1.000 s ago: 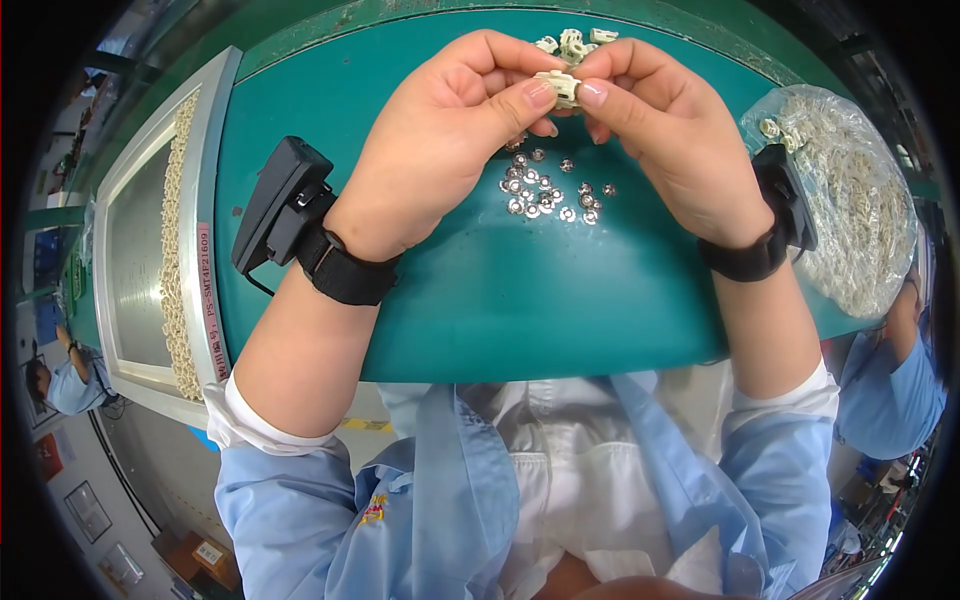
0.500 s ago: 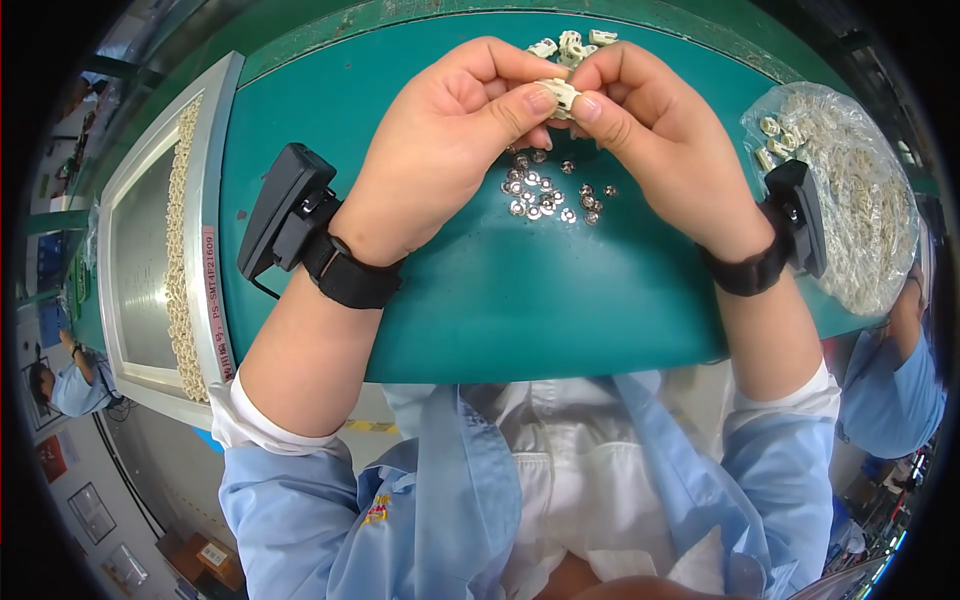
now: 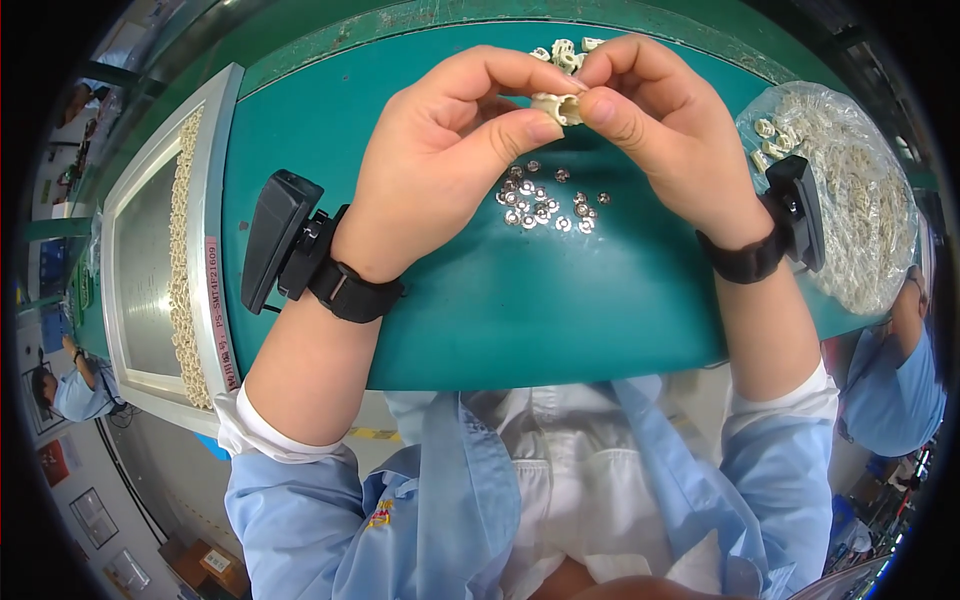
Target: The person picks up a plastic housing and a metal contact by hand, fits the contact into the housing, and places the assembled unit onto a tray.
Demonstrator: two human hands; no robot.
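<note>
My left hand (image 3: 440, 140) is closed, its thumb and fingers pinching a small cream plastic housing (image 3: 553, 104), a hollow sleeve-like part whose open end shows. At that part's right end, my right hand (image 3: 665, 130) has its thumb and fingertips closed together against the edge. Whether a smaller piece is also between those fingers is hidden. Just below the hands, several small round metal discs (image 3: 541, 210) lie scattered on the green mat (image 3: 540, 320). Beyond the fingers sits a small group of similar cream housings (image 3: 563, 50).
A metal-framed tray (image 3: 145, 250) at the left holds a long row of cream parts (image 3: 181, 250). To the right lies a clear plastic bag (image 3: 845, 210) full of cream parts, with several loose housings (image 3: 775, 135) on its near side. Other people in blue sleeves (image 3: 890, 390) work at both sides.
The cream housing has been turned so its hollow end now shows. Both hands have shifted slightly, the left one a little lower, and the housing stays between them.
</note>
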